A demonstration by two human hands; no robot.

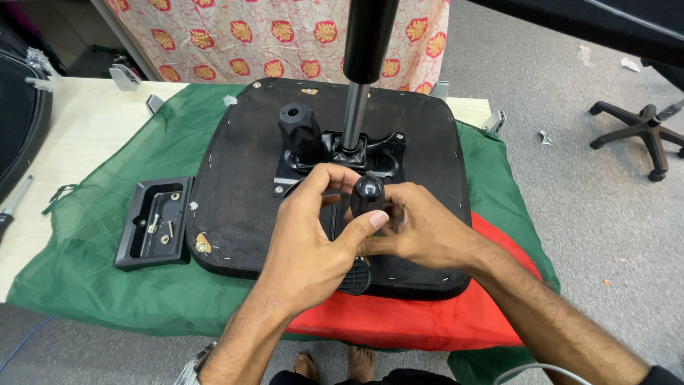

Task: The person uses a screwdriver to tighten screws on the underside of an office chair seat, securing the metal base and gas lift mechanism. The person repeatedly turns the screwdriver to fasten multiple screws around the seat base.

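An upturned black chair seat [242,164] lies on a green and red cloth [92,242] on a pale table. A black metal mechanism plate [377,153] is fixed at its middle, with a gas lift cylinder [356,107] standing upright in it and a black knob [299,128] to its left. My left hand [313,235] and my right hand [417,228] meet over the seat's near half, both closed around a black lever handle [368,194] with a rounded end. My left thumb presses its side. The lever's lower part is hidden by my fingers.
A black plastic tray [153,224] with several screws sits on the cloth left of the seat. A screwdriver [14,203] lies at the table's left edge. A black star-shaped chair base [641,128] stands on the grey floor at right. Patterned fabric [285,36] hangs behind.
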